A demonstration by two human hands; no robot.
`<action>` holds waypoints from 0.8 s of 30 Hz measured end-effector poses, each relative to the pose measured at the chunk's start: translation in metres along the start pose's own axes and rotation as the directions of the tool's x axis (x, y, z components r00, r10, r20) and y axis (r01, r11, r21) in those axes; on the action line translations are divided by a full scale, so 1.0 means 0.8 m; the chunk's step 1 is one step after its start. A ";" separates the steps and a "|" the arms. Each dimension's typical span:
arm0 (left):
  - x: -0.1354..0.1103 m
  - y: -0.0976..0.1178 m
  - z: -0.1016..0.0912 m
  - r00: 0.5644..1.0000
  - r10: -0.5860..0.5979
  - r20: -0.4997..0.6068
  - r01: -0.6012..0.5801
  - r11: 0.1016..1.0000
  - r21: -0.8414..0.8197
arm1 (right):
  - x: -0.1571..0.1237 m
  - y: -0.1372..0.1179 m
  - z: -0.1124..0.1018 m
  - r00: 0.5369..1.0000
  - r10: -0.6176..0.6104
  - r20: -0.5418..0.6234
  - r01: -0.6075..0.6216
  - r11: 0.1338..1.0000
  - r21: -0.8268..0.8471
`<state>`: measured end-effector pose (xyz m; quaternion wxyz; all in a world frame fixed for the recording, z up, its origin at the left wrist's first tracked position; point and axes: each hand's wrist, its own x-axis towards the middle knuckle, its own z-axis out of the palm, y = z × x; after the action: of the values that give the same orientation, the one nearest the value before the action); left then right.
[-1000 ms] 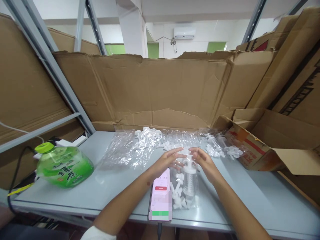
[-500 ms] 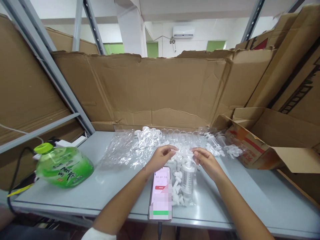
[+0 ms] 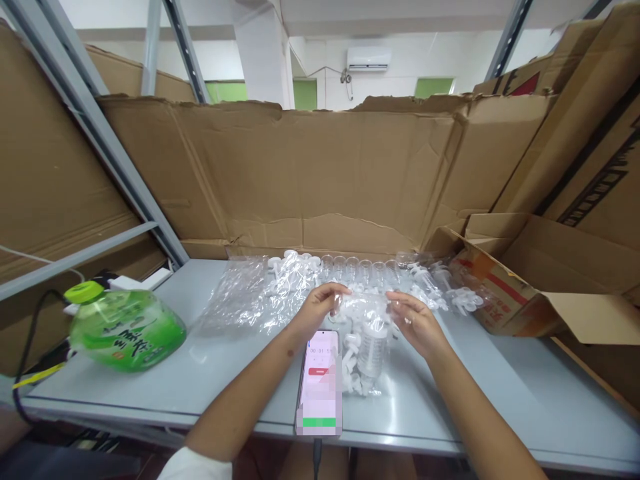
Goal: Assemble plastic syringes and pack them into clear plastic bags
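Between my hands is a clear plastic bag (image 3: 364, 303) with a ribbed clear cylinder (image 3: 373, 353) and several white plastic parts (image 3: 353, 367) inside. My left hand (image 3: 323, 307) pinches the bag's upper left corner. At the upper right corner, my right hand (image 3: 413, 319) grips the film between thumb and fingers. The bag's lower part hangs toward the table's front, just right of a phone (image 3: 320, 383) that shows a running timer.
Behind the bag stand several ribbed clear cylinders (image 3: 365, 270) in a row. White parts (image 3: 295, 270) and empty clear bags (image 3: 240, 293) lie left of them, more bagged white parts (image 3: 465, 300) to the right. A green liquid jug (image 3: 127, 327) is at left, an open cardboard box (image 3: 505, 293) at right.
Both hands have taken the bag's top corners and the film between them is drawn tauter. The bag's lower end has moved slightly up and away from the table's front edge.
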<state>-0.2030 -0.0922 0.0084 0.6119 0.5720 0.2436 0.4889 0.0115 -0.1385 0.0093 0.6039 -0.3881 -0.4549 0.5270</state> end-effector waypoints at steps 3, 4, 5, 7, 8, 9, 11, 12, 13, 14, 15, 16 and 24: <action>-0.001 0.005 -0.003 0.997 0.017 0.080 -0.018 1.000 0.008 | -0.001 -0.003 0.001 0.999 -0.034 0.041 0.034 0.999 -0.013; -0.001 0.008 -0.004 0.995 0.019 0.099 -0.022 0.999 0.029 | -0.001 -0.004 0.001 0.998 -0.045 0.054 0.046 0.999 -0.014; -0.001 0.010 -0.006 0.994 0.018 0.110 -0.024 0.998 0.056 | 0.000 -0.005 0.002 0.996 -0.057 0.065 0.058 0.998 -0.017; -0.001 0.014 -0.008 0.993 0.014 0.117 -0.027 0.993 0.115 | 0.001 -0.005 0.002 0.993 -0.084 0.079 0.087 0.995 -0.040; 0.000 0.015 -0.010 0.992 0.014 0.123 -0.032 0.990 0.141 | 0.003 -0.005 0.001 0.991 -0.101 0.086 0.106 0.993 -0.057; 0.000 0.016 -0.011 0.991 0.019 0.136 -0.041 0.986 0.162 | 0.004 -0.004 0.000 0.988 -0.126 0.094 0.133 0.988 -0.075; 0.000 0.016 -0.012 0.986 0.045 0.162 -0.077 0.977 0.201 | 0.005 -0.002 -0.002 0.977 -0.183 0.110 0.196 0.973 -0.123; 0.000 0.016 -0.012 0.985 0.058 0.165 -0.095 0.969 0.227 | 0.005 -0.002 -0.003 0.972 -0.206 0.114 0.223 0.962 -0.161; 0.000 0.015 -0.012 0.986 0.067 0.154 -0.106 0.960 0.260 | 0.004 -0.001 -0.003 0.969 -0.218 0.114 0.237 0.949 -0.206; 0.000 0.015 -0.010 0.989 0.067 0.131 -0.104 0.948 0.301 | 0.003 -0.001 -0.003 0.970 -0.217 0.113 0.239 0.938 -0.253; -0.001 0.013 -0.008 0.993 0.062 0.096 -0.092 0.934 0.344 | 0.002 -0.001 -0.002 0.972 -0.206 0.114 0.231 0.927 -0.296; -0.002 0.012 -0.006 0.997 0.057 0.057 -0.075 0.919 0.388 | 0.001 -0.002 -0.001 0.975 -0.188 0.118 0.217 0.920 -0.328; -0.002 -0.003 0.000 0.999 0.007 -0.039 0.008 0.937 0.350 | 0.002 0.005 0.004 0.984 -0.140 0.110 0.171 0.917 -0.359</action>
<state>-0.2030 -0.0933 0.0057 0.4956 0.6619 0.3389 0.4488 0.0071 -0.1363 0.0069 0.5414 -0.4347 -0.5993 0.3983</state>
